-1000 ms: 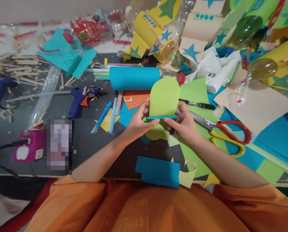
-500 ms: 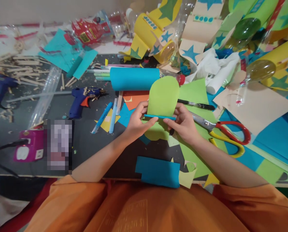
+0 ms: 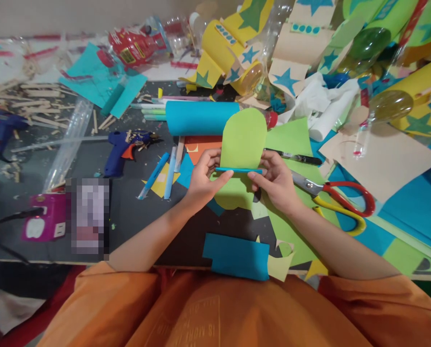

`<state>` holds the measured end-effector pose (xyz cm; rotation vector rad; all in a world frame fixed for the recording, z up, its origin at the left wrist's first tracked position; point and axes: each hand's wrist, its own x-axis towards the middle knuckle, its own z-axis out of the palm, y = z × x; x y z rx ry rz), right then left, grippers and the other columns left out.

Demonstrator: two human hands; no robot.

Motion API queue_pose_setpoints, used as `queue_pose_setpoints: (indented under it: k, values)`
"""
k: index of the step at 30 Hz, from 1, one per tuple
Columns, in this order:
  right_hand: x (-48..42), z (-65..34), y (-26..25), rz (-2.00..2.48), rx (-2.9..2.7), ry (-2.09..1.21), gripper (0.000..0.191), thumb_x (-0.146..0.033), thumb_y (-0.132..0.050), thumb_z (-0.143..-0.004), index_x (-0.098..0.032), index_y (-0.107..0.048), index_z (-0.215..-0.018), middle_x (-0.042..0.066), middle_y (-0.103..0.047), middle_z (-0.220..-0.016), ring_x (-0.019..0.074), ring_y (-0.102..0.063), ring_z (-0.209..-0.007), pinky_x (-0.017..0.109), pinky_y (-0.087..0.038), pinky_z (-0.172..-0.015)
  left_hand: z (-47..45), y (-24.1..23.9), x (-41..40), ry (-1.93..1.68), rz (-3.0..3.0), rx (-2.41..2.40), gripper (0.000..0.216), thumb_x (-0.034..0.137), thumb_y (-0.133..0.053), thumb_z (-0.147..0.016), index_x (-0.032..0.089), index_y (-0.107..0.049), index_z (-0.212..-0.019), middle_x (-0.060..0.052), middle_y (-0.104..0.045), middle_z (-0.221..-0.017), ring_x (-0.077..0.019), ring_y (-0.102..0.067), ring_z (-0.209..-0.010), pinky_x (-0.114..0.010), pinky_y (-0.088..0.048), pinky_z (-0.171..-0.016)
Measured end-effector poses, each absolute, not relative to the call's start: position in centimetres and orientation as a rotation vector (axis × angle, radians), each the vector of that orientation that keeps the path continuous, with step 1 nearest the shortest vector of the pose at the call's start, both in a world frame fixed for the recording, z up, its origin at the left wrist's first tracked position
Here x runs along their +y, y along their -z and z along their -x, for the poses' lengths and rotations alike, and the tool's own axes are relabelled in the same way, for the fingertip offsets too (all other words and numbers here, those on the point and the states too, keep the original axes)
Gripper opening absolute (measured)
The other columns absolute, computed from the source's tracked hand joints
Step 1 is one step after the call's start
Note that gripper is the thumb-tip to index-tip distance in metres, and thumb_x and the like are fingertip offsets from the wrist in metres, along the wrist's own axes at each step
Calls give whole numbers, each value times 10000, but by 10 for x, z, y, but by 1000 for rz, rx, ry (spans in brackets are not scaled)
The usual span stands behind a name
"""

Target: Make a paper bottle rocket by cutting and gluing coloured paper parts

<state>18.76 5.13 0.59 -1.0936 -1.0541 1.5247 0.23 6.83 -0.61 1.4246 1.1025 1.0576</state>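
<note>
Between my hands stands a green paper piece (image 3: 243,137) with a rounded top. Along its lower edge runs a narrow blue paper strip (image 3: 241,170). My left hand (image 3: 207,178) pinches the left end, thumb on the strip and fingers behind the paper. At the right end my right hand (image 3: 275,180) grips in the same way, its thumb against the strip. Behind the green piece lies a blue paper-wrapped bottle (image 3: 201,118) with a red cap. Scissors (image 3: 313,185) with red and yellow handles and a black pen (image 3: 295,156) lie beside my right hand.
Left of my hands are a blue glue gun (image 3: 116,152), two blue markers (image 3: 154,176), a magenta power box (image 3: 44,217) and wood sticks. A blue paper piece (image 3: 237,255) lies at the table's front edge. Paper-decorated bottles (image 3: 222,48) crowd the back.
Both hands have lifted the green piece and its blue strip slightly upward in view. My right thumb has shifted a little on the strip. The grip stays on both ends.
</note>
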Motion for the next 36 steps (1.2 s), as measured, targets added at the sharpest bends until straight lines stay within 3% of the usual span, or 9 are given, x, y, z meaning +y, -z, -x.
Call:
queue_pose_setpoints:
  k: [15,23,27,31,36]
  values:
    - [54,-188,-4,1148,-1093,-1423,396,-423,-804,-760,-268,-513,-978,-47,-553,-884,34,-492,-480,217,-464,-415,-2,10,71,-1143,-1403,1123,527,593,-753,-762,231,-537,-1078,-25,-656,-915,-146,-661,-832,-252,-555,-723]
    - [52,-188,-7,1137,-1046,-1391,386,-406,-830,-734,-258,-554,-962,-55,-532,-816,36,-489,-467,203,-458,-401,1,11,68,-1173,-1462,1064,410,540,-714,-829,259,-569,-1088,-22,-672,-930,-154,-684,-856,-247,-561,-696]
    - [52,-188,-5,1126,-1023,-1333,340,-431,-802,-764,-259,-581,-956,-67,-510,-758,32,-464,-443,201,-432,-403,6,16,78,-1348,-1435,1074,364,531,-734,-814,239,-611,-993,-26,-698,-924,-178,-694,-877,-290,-571,-738]
    - [51,-188,-6,1134,-1061,-1317,319,-441,-771,-787,-260,-565,-951,-62,-546,-765,46,-493,-449,221,-456,-428,10,20,89,-1506,-1384,1078,421,548,-771,-766,250,-645,-1035,-39,-726,-1009,-234,-707,-973,-357,-592,-808]
    - [45,-191,-7,1175,-1315,-1288,121,-344,-654,-896,-255,-572,-894,-52,-584,-664,97,-552,-466,253,-481,-462,12,21,91,-1492,-1354,1171,390,602,-705,-795,252,-613,-941,7,-691,-855,-183,-705,-813,-325,-604,-726]
